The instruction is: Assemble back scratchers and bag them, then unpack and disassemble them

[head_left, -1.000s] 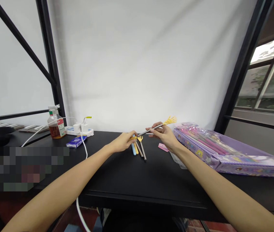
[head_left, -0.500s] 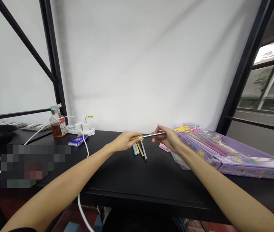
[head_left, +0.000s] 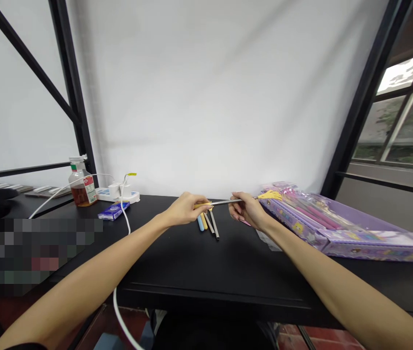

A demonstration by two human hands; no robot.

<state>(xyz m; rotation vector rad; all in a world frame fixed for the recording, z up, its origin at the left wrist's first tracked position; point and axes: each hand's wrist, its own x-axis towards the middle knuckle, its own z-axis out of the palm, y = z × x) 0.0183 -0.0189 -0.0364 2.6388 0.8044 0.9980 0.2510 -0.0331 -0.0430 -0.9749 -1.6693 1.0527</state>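
Held level above the black table (head_left: 192, 262) is a back scratcher (head_left: 223, 202) with a yellow handle, a thin metal rod and a yellow hand-shaped head at its right end. My left hand (head_left: 186, 209) is closed around the handle. Thumb and fingers of my right hand (head_left: 248, 211) pinch the rod close to the head. Below my left hand lie a light-blue stick (head_left: 201, 223), a yellow stick (head_left: 205, 222) and two grey metal rods (head_left: 215, 227); their far ends are partly hidden. A pink card (head_left: 245, 222) shows beneath my right hand, mostly covered.
To the right stands an open purple box (head_left: 377, 250) with plastic-wrapped pink items (head_left: 319, 216). A clear plastic sheet (head_left: 269, 240) lies beside it. On the left are a bottle of brown liquid (head_left: 82, 187), a blue packet (head_left: 113, 211), a power strip (head_left: 131, 197) and a white cable (head_left: 127, 221).
My right hand's fingers have closed more around the rod. The view has shifted slightly, and the back scratcher now lies closer to level.
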